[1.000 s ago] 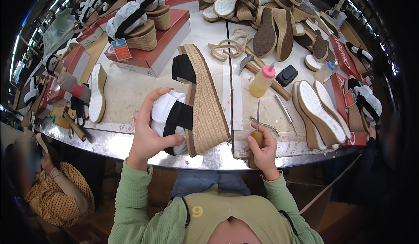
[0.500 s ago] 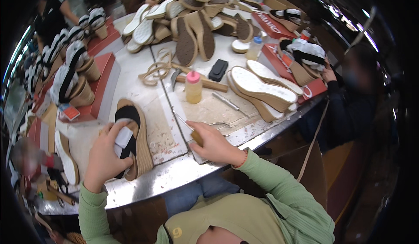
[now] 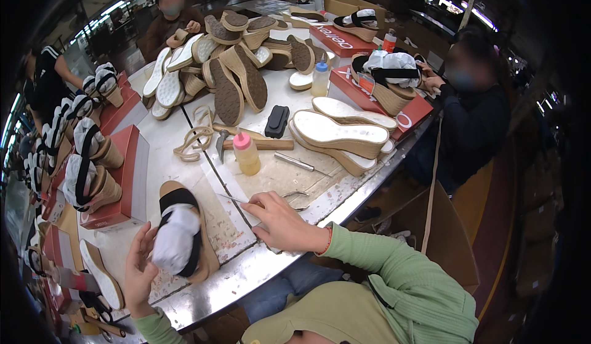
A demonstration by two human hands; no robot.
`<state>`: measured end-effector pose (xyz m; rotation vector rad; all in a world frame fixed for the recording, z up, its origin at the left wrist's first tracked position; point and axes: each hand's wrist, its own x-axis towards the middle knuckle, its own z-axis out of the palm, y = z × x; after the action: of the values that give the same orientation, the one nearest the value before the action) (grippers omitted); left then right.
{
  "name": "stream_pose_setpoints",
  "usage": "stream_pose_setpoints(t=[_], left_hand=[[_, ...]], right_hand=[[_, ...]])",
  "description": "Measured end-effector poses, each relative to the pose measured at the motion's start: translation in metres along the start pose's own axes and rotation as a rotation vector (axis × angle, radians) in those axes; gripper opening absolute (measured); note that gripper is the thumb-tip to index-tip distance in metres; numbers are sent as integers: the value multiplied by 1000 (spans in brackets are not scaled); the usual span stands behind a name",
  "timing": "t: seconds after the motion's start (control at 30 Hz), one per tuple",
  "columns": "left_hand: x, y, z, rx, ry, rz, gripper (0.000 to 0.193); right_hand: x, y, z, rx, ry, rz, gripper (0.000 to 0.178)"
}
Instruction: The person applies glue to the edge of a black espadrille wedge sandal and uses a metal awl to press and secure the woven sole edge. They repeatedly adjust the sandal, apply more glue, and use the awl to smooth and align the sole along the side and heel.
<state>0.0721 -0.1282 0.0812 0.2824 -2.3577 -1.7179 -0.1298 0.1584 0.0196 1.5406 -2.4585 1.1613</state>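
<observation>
Left of the pink-capped bottle (image 3: 247,156), bare counter (image 3: 206,178) offers passage as far as the sandal (image 3: 194,245). Behind the bottle, a hammer (image 3: 265,143) and black case (image 3: 277,122) obstruct, then heaped soles (image 3: 229,91); to its right, a metal tool (image 3: 294,161) and white-topped wedges (image 3: 338,131) block.

Left hand (image 3: 138,271) pointing away from body, thumb (image 3: 148,275) and fingers (image 3: 141,240) standing apart in loose curve; left forearm (image 3: 157,327) extending from lower edge. Right hand (image 3: 280,222) facing palm-down, holding curled grip; right forearm (image 3: 363,250) slanting in from lower right.

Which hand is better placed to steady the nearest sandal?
Probably the left hand: it is open beside the sandal, while the right hand is farther off, gripping a thin tool.
</observation>
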Motion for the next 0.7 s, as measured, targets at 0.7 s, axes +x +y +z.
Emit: stream_pose_setpoints(t=[0.7], left_hand=[[-20, -43, 119, -624, 652, 138, 81]], right_hand=[[-13, -53, 62, 658, -55, -8, 58]])
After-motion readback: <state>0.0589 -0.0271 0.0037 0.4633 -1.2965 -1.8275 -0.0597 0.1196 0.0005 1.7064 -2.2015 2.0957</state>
